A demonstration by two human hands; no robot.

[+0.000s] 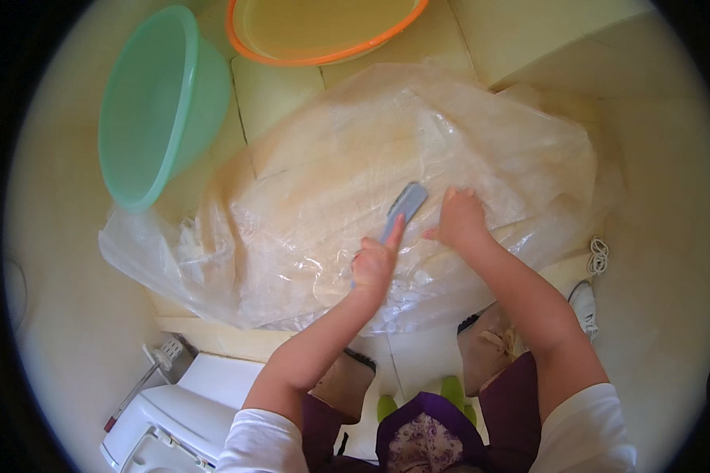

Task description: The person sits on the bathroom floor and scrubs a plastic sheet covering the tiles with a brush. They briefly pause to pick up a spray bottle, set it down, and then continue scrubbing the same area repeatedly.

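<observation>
My left hand (374,260) grips the handle of a grey-blue scrubbing brush (407,202), its index finger stretched along the handle. The brush head lies over a large clear plastic sheet (331,207) spread across the tiled floor. To the right of the brush, my right hand (461,219) is bent down against the plastic, its fingers curled and the thumb pointing left. It seems to pinch or press the film, but the fingertips are partly hidden. The sheet is wrinkled and shiny, with bunched folds at its left end and near edge.
A green plastic basin (145,112) stands tilted at the upper left. An orange-rimmed basin (325,35) holds liquid at the top. At the lower left are a white toilet (201,408) and a toilet brush (133,393). A white shoe (584,307) and coiled cord (597,256) lie right.
</observation>
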